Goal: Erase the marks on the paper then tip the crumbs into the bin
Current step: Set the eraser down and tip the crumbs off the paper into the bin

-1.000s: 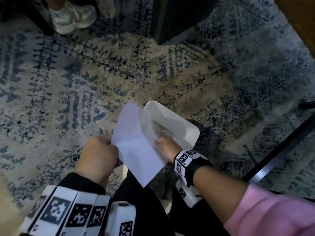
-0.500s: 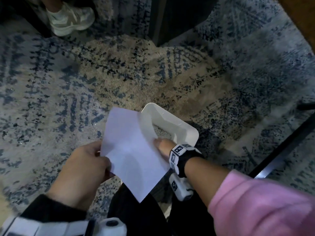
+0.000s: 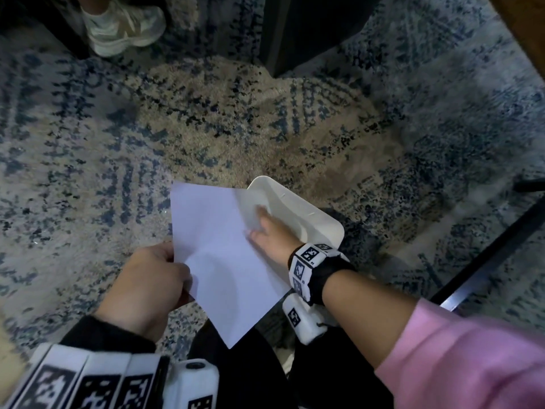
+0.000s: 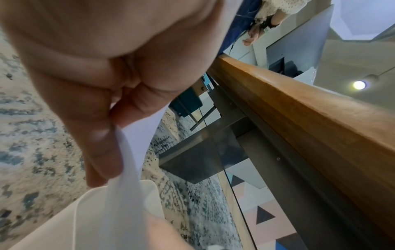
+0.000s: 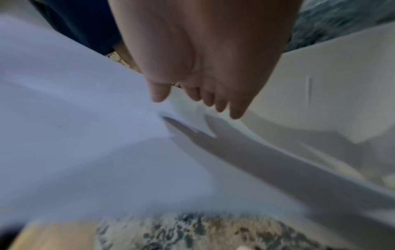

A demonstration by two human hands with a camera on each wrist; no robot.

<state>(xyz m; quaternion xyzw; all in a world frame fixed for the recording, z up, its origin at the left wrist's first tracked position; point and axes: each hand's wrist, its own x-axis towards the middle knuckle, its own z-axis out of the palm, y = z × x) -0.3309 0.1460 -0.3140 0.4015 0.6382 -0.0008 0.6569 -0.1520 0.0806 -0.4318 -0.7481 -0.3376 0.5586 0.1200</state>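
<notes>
A blank white sheet of paper (image 3: 224, 261) hangs partly over a white bin (image 3: 309, 214) that stands on the rug. My left hand (image 3: 153, 278) pinches the sheet's left edge between thumb and fingers; the left wrist view shows that pinch (image 4: 102, 132) on the paper (image 4: 128, 194) above the bin (image 4: 53, 228). My right hand (image 3: 271, 234) lies on the sheet's right side over the bin mouth. In the right wrist view its straight fingers (image 5: 203, 94) touch the paper (image 5: 74, 126) next to the bin wall (image 5: 331, 101). I see no marks or crumbs.
A patterned blue and beige rug (image 3: 265, 128) covers the floor. A dark table leg (image 3: 295, 33) stands behind the bin, and another person's pale shoe (image 3: 124, 25) is at the top left. A dark metal bar (image 3: 486, 246) crosses the right side. A wooden table edge (image 4: 299, 118) runs overhead.
The sheet has swung from steeply tilted into the bin to flatter and further left. My left hand has shifted with it, and my right hand has slid up along the paper's right side.
</notes>
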